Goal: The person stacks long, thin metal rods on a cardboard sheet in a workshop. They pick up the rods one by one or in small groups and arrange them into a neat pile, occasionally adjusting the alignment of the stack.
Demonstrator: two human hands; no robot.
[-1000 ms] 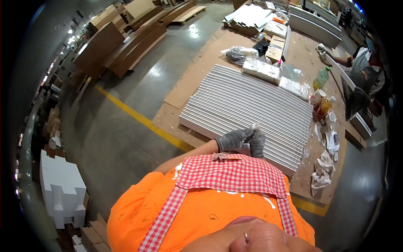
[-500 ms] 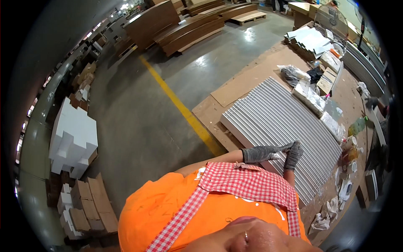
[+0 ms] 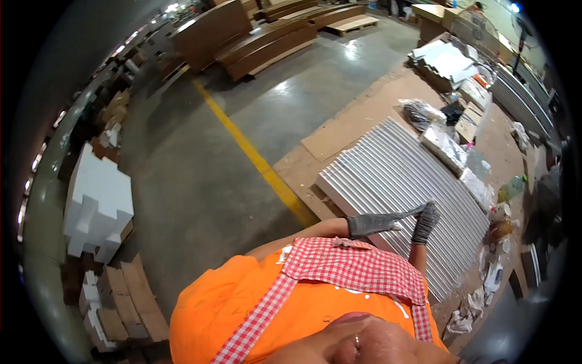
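Note:
Both my hands wear grey knitted gloves and are held close together over a wide stack of silvery ribbed strips [image 3: 418,176]. My left hand [image 3: 373,224] reaches in from the left, its fingers stretched toward the right hand. A small pale patch shows at its thumb side. My right hand [image 3: 427,218] is closed around the narrow, drawn-out fingertip end of the left glove [image 3: 409,213]. How far the left fingers reach inside that glove is hidden.
The strips lie on a cardboard-covered table [image 3: 327,142]. Along its far right side are wrapped white packs [image 3: 445,148], plastic bags [image 3: 418,113], bottles [image 3: 512,188] and cups. White foam blocks [image 3: 100,200] and cartons [image 3: 130,297] stand left. A yellow floor line [image 3: 242,142] runs beside the table.
The whole view has shifted slightly, so the surroundings sit a little further left. My hands stay together in nearly the same place, the right still gripping the left glove's end.

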